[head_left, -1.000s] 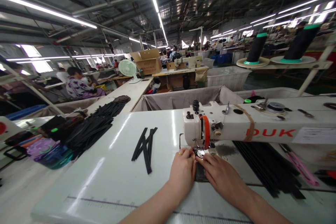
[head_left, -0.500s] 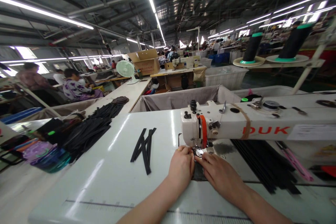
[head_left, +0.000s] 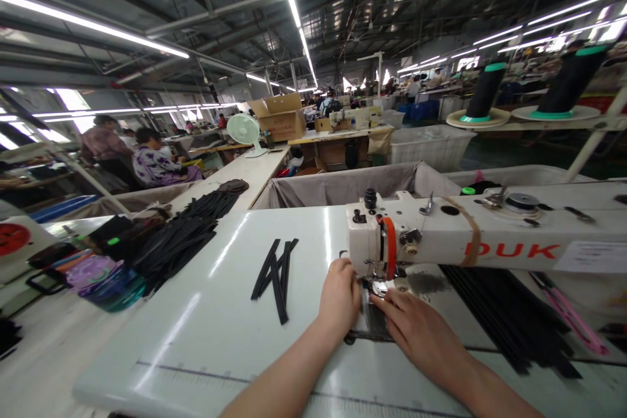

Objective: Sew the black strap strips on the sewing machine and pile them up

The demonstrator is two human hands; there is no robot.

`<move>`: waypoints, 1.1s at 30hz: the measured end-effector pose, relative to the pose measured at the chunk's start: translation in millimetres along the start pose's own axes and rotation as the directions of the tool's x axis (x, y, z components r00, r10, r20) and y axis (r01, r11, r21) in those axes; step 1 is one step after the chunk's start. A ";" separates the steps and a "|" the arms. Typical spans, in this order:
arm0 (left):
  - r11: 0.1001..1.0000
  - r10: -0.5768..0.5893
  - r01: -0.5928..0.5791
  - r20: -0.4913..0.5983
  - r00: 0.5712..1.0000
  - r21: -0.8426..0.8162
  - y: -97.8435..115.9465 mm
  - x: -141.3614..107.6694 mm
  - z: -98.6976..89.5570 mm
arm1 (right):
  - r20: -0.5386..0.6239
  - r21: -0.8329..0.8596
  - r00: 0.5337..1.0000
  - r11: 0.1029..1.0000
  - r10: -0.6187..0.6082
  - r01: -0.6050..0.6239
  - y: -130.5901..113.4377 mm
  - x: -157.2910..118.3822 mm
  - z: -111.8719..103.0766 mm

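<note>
You're holding left hand (head_left: pixel 339 297) curled, right hand (head_left: pixel 422 325) flatter, lower centre; I can't tell if they're pinching. You should be guiding beside, not under, the presser foot (head_left: pixel 379 288).

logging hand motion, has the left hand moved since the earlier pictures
Yes: against the sewing machine, the left hand has shifted slightly left and away from the wearer.
</note>
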State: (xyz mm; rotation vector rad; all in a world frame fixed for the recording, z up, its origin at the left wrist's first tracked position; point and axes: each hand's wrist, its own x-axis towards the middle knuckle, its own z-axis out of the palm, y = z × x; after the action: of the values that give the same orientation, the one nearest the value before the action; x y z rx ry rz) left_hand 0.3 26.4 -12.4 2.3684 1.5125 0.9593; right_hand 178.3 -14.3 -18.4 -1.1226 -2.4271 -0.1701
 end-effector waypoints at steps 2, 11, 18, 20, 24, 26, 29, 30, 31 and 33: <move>0.999 0.042 -0.043 0.032 0.999 0.023 -8.4 7.0 2.3 | -0.015 -0.006 1.000 1.000 -0.007 0.007 1.9 -1.3 1.9; 0.980 0.199 -0.199 0.178 0.964 -0.020 -51.9 19.2 -42.1 | -0.031 0.016 0.999 1.000 -0.011 0.012 3.1 -3.8 1.4; 0.851 -0.254 0.073 -0.285 0.924 -0.521 -37.2 19.3 -77.0 | -0.084 0.019 0.996 0.999 -0.039 0.041 -1.3 -3.0 -7.9; 0.625 -0.438 0.203 -0.123 0.891 -0.754 -24.1 13.1 -72.3 | -0.110 0.053 0.993 0.998 -0.031 0.037 -5.6 -1.5 -12.3; 0.326 -0.376 0.580 0.461 0.804 -0.746 -2.0 -6.6 -41.1 | -0.120 0.080 0.983 0.986 -0.139 0.149 -16.8 0.8 -20.6; 0.390 -0.368 0.637 0.522 0.770 -0.664 5.9 -14.1 -25.1 | -0.091 0.057 0.963 0.964 -0.252 0.258 -20.8 0.1 -22.4; 0.666 -0.368 0.528 0.383 0.847 -0.527 13.4 -18.9 -14.1 | -0.042 0.018 0.957 0.958 -0.287 0.288 -23.0 -2.6 -21.2; 0.777 -0.338 0.443 0.298 0.893 -0.447 14.7 -19.3 -14.0 | -0.034 0.008 0.964 0.964 -0.265 0.266 -23.1 -3.6 -20.0; 0.871 -0.284 0.346 0.217 0.934 -0.350 15.4 -19.5 -14.9 | -0.030 0.001 0.970 0.971 -0.240 0.240 -23.1 -4.5 -18.6; 0.972 -0.132 0.155 0.133 0.982 -0.179 15.4 -19.5 -17.6 | -0.037 -0.007 0.980 0.981 -0.194 0.194 -23.2 -5.7 -15.7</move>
State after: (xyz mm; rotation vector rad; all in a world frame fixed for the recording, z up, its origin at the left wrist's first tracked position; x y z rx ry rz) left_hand -4.1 -1.0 0.2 2.1144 1.4561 0.8681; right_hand 169.7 -38.3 -5.2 -0.8740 -2.5016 -0.2543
